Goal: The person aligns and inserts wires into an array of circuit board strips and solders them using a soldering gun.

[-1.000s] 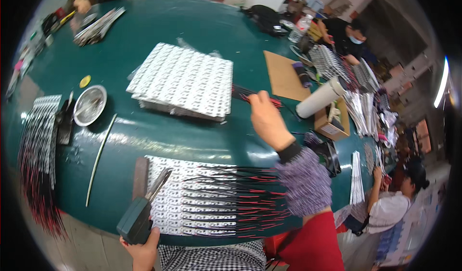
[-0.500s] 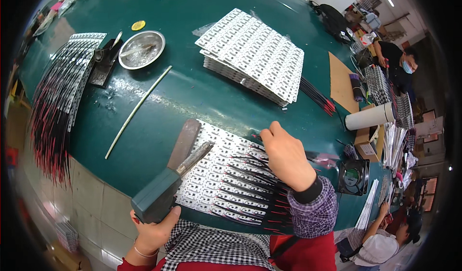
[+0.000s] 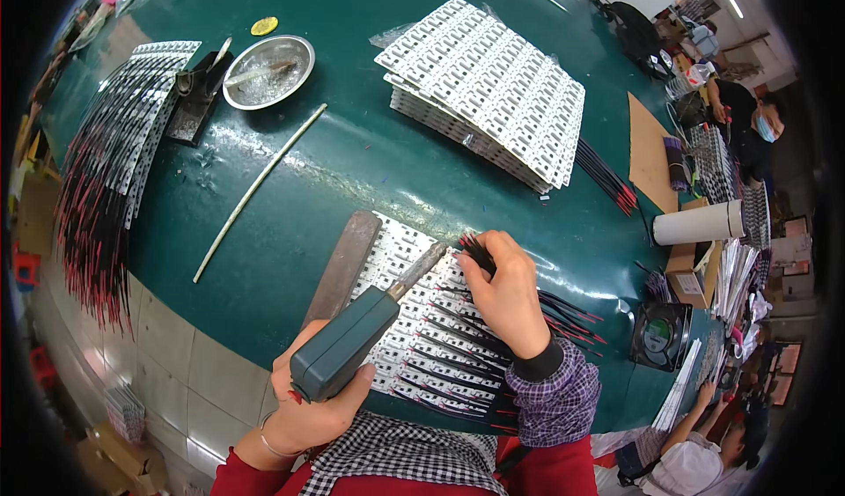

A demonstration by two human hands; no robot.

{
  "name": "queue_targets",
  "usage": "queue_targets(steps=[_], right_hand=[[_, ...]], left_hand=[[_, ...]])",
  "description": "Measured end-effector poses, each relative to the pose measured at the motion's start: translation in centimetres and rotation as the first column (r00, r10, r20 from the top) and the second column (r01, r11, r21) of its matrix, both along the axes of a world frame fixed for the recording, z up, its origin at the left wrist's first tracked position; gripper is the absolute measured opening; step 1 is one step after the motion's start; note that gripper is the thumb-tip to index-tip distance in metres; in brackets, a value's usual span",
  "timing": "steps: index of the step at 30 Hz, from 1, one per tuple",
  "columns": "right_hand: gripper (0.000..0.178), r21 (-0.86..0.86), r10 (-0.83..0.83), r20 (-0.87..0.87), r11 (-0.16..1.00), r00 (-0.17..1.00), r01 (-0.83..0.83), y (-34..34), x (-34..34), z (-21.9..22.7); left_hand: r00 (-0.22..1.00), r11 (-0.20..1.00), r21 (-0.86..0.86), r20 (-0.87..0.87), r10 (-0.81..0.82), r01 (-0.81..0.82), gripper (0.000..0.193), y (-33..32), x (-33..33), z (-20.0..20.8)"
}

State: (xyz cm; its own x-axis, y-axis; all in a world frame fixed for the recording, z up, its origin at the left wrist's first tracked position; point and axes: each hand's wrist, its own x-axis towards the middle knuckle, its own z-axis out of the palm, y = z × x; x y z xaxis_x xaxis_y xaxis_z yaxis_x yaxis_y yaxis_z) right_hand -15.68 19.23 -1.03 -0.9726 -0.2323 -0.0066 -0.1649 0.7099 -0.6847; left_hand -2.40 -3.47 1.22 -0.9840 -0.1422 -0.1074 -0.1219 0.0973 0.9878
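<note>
Your left hand (image 3: pixel 317 417) wrapped the soldering gun (image 3: pixel 348 342), your right hand (image 3: pixel 509 293) pinched black-and-red wires (image 3: pixel 475 251) at the circuit-board panel (image 3: pixel 387 249) on the near table (image 3: pixel 255 258), its nearer rows seemingly wired, its left columns seemingly unwired.

We look down and forward from the person's head, through the left of two wide fisheye cameras worn side by side. Nearest us, at the lower edge, come the checked apron (image 3: pixel 400 461) and the plaid sleeve (image 3: pixel 556 395), with the white board (image 3: pixel 405 333) close below, near the middle. The green table (image 3: pixel 290 219) stretches away toward the top, and at lower left we see past its slanting edge to the floor (image 3: pixel 180 355). Well off at right, our view takes in a masked co-worker (image 3: pixel 738 131).
</note>
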Motion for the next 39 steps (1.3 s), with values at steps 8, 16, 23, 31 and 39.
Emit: queue_targets(steps=[8,16,23,31,39], right_hand=[[0.014,0.006,-0.028,-0.059,1.000,0.998,0.028,-0.7,0.3,-0.4],[0.013,-0.014,-0.052,-0.083,0.999,0.995,0.051,-0.9,0.3,-0.9],[0.015,0.014,-0.040,-0.076,0.999,0.996,0.041,-0.6,0.2,-1.2],[0.012,-0.041,-0.070,-0.071,0.997,0.995,0.067,-0.9,0.2,-1.3],[0.013,-0.144,-0.046,0.075,0.988,0.996,0.056,0.1,-0.8,-1.7]], left_hand=[[0.999,1.000,-0.024,-0.039,0.013,-0.014,0.027,0.5,-0.6,-1.4],[1.000,0.998,-0.053,-0.003,-0.023,0.023,0.022,1.0,-1.0,-1.9],[0.998,0.993,-0.107,-0.012,-0.056,0.054,0.019,1.1,-1.3,-1.8],[0.998,0.994,-0.108,-0.059,-0.023,0.016,0.017,0.8,-0.8,-1.9],[0.998,0.991,-0.122,-0.046,-0.051,0.045,0.020,0.8,-0.7,-2.1]])
